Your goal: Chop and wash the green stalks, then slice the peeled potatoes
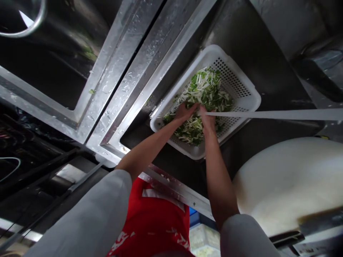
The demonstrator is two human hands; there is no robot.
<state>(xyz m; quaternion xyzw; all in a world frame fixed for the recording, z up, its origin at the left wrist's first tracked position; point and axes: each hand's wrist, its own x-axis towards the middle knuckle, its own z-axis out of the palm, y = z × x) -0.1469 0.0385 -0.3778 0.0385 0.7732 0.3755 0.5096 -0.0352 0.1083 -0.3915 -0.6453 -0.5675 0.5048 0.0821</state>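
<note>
A white perforated plastic basket (242,101) holds chopped green and white vegetables (205,84), cut into thin strips. My left hand (184,112) is down among the vegetables, its fingers bent and pointing toward the other hand. Close against its fingertips is my right hand (207,119), with fingers drawn together. Both hands look closed, but what lies between the fingers is too small and blurred to name. A long white band (268,114) runs in from the right edge to my right hand; whether it is water or a solid piece I cannot tell.
The basket sits in a dark metal sink (235,32) with a wet steel rim (139,71). Another steel basin (53,85) with a large metal pot (69,21) lies at left. A large round whitish board (292,178) stands at right. Below is a tub of pale pieces (205,239).
</note>
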